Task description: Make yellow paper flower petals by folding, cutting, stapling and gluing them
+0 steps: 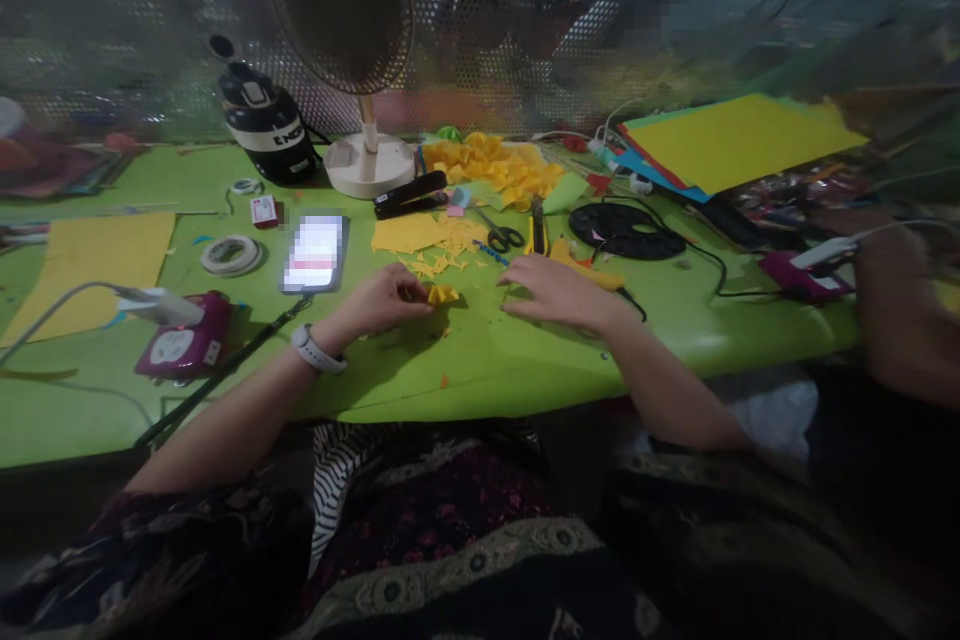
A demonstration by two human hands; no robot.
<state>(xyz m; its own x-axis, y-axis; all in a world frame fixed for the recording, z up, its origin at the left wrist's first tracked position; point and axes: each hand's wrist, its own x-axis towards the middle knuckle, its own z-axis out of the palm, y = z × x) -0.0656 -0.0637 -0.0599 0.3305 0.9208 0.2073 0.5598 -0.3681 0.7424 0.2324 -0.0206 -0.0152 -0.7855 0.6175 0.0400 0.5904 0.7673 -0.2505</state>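
My left hand [386, 298], with a pale watch band on the wrist, pinches a small folded yellow paper flower [444, 294] just above the green tabletop. To its right, my right hand [559, 292] has its fingers apart and holds nothing that I can see. A yellow glue gun [589, 268] lies just behind the right hand, partly hidden by it. Beyond both hands are yellow paper scraps [442, 258], scissors [501, 236], a box cutter [537, 228] and a flat yellow paper piece [409, 233].
A pile of yellow paper flowers [502, 170] and a black stapler [409, 195] lie behind. Left are a phone [313, 253], tape roll [231, 255], fan [369, 165], bottle [274, 135] and corded purple socket box [187, 340]. Right: coloured sheets [739, 145], black reel [626, 228], another person's arm [907, 300].
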